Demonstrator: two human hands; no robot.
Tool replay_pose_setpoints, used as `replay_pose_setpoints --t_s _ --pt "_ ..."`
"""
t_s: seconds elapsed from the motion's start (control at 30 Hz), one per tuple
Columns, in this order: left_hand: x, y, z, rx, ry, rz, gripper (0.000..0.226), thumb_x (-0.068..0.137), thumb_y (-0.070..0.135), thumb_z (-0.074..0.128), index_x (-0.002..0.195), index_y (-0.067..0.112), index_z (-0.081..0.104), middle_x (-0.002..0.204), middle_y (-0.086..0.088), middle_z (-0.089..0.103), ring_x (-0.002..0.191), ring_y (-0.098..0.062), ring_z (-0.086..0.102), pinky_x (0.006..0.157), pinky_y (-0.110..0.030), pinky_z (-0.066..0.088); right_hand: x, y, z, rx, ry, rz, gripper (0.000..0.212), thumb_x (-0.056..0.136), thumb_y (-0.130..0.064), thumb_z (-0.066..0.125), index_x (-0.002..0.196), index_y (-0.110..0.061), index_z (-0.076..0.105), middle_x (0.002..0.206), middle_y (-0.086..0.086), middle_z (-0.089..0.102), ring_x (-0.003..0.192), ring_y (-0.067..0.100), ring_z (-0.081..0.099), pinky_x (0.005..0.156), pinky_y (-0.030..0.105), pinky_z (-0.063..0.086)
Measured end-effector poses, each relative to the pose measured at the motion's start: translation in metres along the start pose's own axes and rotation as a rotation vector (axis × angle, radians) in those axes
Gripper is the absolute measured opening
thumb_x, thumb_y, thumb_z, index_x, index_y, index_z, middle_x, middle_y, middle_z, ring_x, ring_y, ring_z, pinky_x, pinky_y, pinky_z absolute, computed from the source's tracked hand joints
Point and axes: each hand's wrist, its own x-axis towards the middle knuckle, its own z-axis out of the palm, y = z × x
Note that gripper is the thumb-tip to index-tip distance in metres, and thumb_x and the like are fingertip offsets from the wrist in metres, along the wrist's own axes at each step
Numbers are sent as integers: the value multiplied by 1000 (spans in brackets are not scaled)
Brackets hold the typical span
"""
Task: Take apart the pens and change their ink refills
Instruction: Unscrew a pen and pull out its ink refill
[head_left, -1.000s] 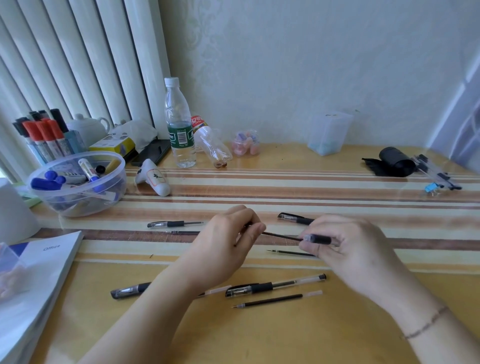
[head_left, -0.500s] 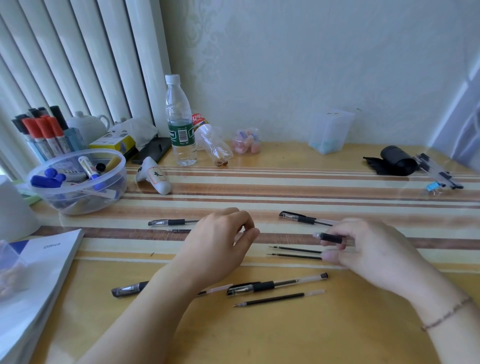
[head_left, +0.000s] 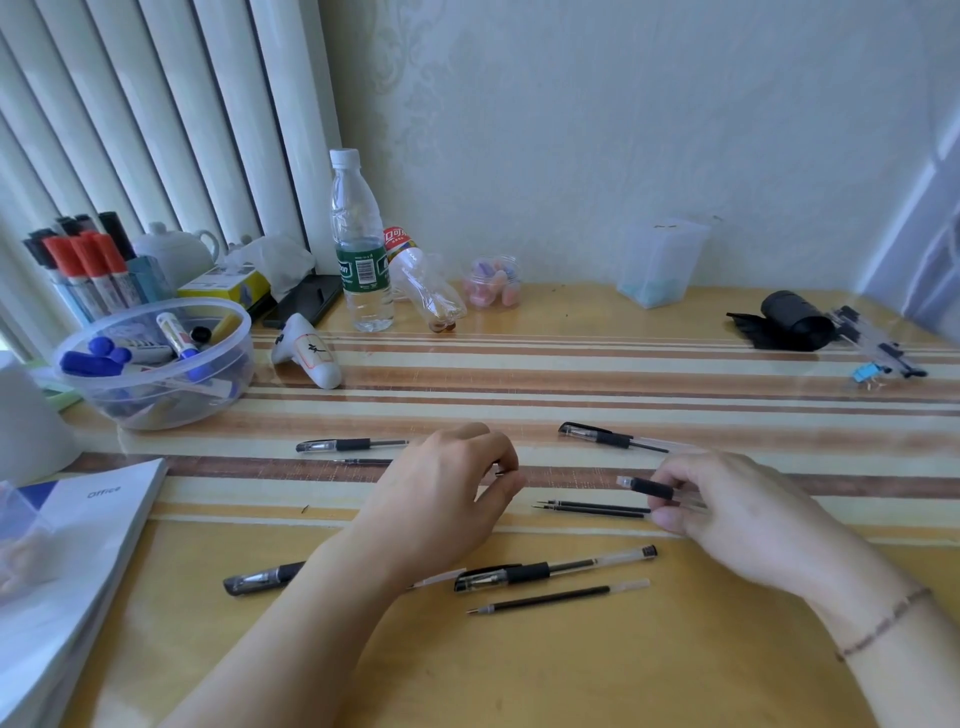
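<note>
My right hand (head_left: 737, 514) grips an empty clear pen barrel with a black grip (head_left: 652, 488), held just above the table. Two thin black refills (head_left: 597, 508) lie side by side between my hands. My left hand (head_left: 447, 493) is curled, thumb and forefinger pinched on a small dark pen piece (head_left: 500, 472). A capped pen (head_left: 608, 436) lies behind the right hand. Another pen (head_left: 353, 445) and a refill (head_left: 363, 461) lie left of my left hand. Nearer me are a whole pen (head_left: 550, 569), a loose refill (head_left: 561, 597), and a pen (head_left: 260, 578) partly under my left forearm.
A clear bowl of markers (head_left: 223, 384) and a marker holder (head_left: 88, 270) stand at the left, a water bottle (head_left: 361, 249) behind. A white book stack (head_left: 78, 545) lies at the near left. A black roll (head_left: 789, 322) and binder clips (head_left: 883, 353) sit at the far right.
The refill that my left hand drew out of the barrel now lies on the table beside another one. My right hand has moved right with the empty barrel.
</note>
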Motion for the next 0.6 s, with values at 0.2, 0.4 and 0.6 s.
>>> replay_pose_setpoints --t_s 0.2,0.4,0.6 --pt "1 1 1 -24 20 5 14 93 36 54 89 25 62 74 16 45 64 -2 45 58 -22 36 -3 -3 -3 -23 11 -11 6 90 -44 56 85 -41 57 91 -21 60 81 6 60 74 34 54" --pt "1 6 7 -112 24 26 13 92 38 57 90 27 65 84 13 54 76 -8 53 64 -29 47 -7 -12 -5 -26 75 -55 5 91 -40 57 87 -37 58 81 -26 54 74 0 56 69 29 53" --pt "1 2 7 -106 10 1 12 91 37 60 91 26 66 87 13 54 78 -6 52 64 -24 45 -7 -10 -9 -27 112 -62 6 92 -39 56 86 -39 54 74 -21 53 65 6 55 60 28 50"
